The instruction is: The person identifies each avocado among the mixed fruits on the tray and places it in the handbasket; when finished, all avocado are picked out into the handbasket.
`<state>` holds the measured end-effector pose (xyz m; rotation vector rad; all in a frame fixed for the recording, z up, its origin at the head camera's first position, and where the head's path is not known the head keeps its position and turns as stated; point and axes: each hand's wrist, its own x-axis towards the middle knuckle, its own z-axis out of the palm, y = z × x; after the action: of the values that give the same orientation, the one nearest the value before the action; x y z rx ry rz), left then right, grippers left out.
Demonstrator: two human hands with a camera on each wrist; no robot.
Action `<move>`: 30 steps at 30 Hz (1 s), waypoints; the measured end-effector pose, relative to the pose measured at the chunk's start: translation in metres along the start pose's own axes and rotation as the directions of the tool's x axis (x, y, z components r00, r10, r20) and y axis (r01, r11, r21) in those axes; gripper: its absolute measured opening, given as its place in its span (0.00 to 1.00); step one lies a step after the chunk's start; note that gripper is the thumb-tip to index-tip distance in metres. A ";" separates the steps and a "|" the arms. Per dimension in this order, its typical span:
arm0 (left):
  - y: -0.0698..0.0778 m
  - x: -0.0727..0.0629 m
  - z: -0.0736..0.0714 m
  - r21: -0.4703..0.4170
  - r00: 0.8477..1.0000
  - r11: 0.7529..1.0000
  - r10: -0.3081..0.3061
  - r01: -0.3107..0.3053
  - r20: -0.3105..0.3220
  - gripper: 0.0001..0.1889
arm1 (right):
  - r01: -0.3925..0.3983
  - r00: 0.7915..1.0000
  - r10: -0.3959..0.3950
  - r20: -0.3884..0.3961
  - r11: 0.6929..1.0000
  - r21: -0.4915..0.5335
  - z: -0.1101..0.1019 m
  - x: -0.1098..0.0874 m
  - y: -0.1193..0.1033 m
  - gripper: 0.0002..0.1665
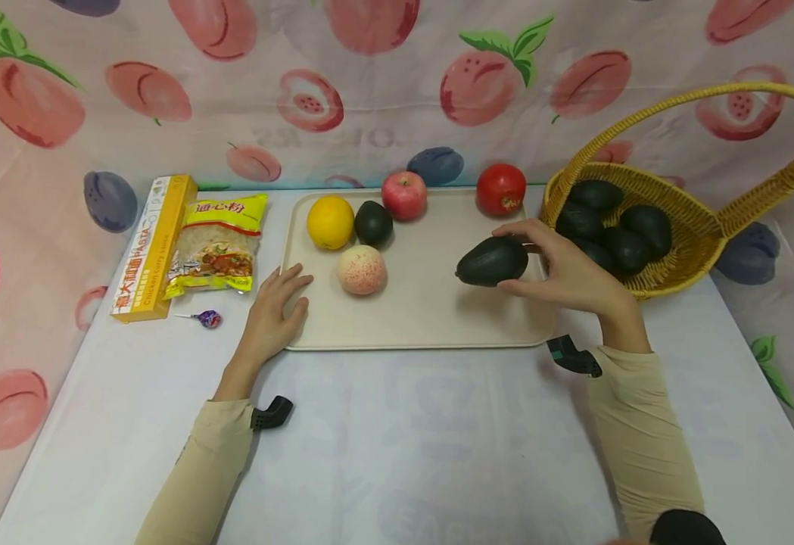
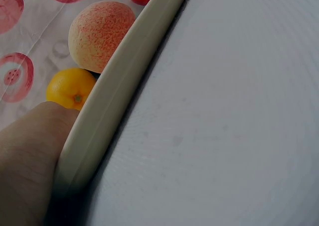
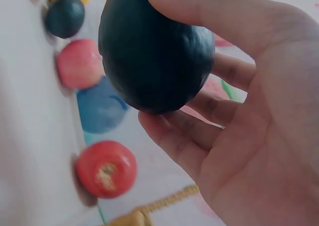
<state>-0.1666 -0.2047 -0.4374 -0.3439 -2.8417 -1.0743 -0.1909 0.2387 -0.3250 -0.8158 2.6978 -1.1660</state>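
My right hand (image 1: 567,269) holds a dark green avocado (image 1: 492,262) between thumb and fingers, above the right part of the beige tray (image 1: 424,322). In the right wrist view the avocado (image 3: 154,52) fills the space between thumb and fingertips. My left hand (image 1: 274,314) rests with spread fingers on the tray's left edge. On the tray lie an orange (image 1: 331,222), another avocado (image 1: 373,224), a red apple (image 1: 404,196), a peach (image 1: 362,270) and a tomato (image 1: 501,190). The left wrist view shows the left hand (image 2: 30,156) against the tray's rim.
A yellow wicker basket (image 1: 692,276) with a tall handle stands right of the tray, with several avocados (image 1: 627,248) inside. To the left are a pasta box (image 1: 154,246), a bag of pasta (image 1: 216,246) and a lollipop (image 1: 209,319). A fruit-print cloth hangs behind.
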 end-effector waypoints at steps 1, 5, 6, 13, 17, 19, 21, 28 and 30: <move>0.000 0.000 0.000 0.000 1.000 1.000 0.001 -0.001 -0.001 0.19 | 0.003 1.000 -0.003 -0.012 1.000 -0.002 -0.003 -0.002 0.000 0.43; 0.001 -0.001 0.000 -0.002 1.000 1.000 -0.002 0.002 0.000 0.19 | -0.013 0.999 0.012 -0.038 1.000 -0.018 -0.014 -0.010 0.002 0.43; 0.001 -0.001 0.000 -0.003 1.000 1.000 -0.003 0.003 0.001 0.19 | -0.025 0.999 0.024 -0.037 0.999 -0.022 -0.017 -0.012 0.003 0.43; 0.001 -0.001 0.000 0.001 1.000 1.000 -0.002 0.002 0.001 0.19 | -0.161 0.986 0.160 -0.039 0.987 -0.024 -0.034 -0.027 0.009 0.42; 0.001 -0.001 -0.001 -0.004 1.000 1.000 0.003 -0.003 -0.001 0.19 | -0.254 0.967 0.252 -0.047 0.967 -0.033 -0.044 -0.035 0.013 0.41; 0.001 -0.001 -0.001 -0.007 1.000 1.000 0.006 -0.006 -0.002 0.19 | -0.287 0.957 0.285 -0.049 0.957 -0.040 -0.048 -0.038 0.016 0.41; 0.000 -0.001 -0.001 -0.008 1.000 1.000 0.005 -0.006 -0.003 0.19 | -0.303 0.952 0.301 -0.052 0.952 -0.051 -0.052 -0.042 0.018 0.41; -0.001 -0.001 0.000 -0.012 1.000 1.000 0.003 -0.003 -0.001 0.19 | -0.318 0.947 0.312 -0.079 0.945 -0.074 -0.063 -0.054 0.031 0.41; -0.001 -0.001 0.000 -0.011 1.000 1.000 0.001 -0.001 -0.002 0.19 | -0.324 0.944 0.317 -0.087 0.943 -0.081 -0.066 -0.057 0.036 0.41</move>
<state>-0.1662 -0.2054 -0.4378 -0.3452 -2.8350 -1.0900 -0.1762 0.3307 -0.3106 -0.3252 2.8212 -1.0177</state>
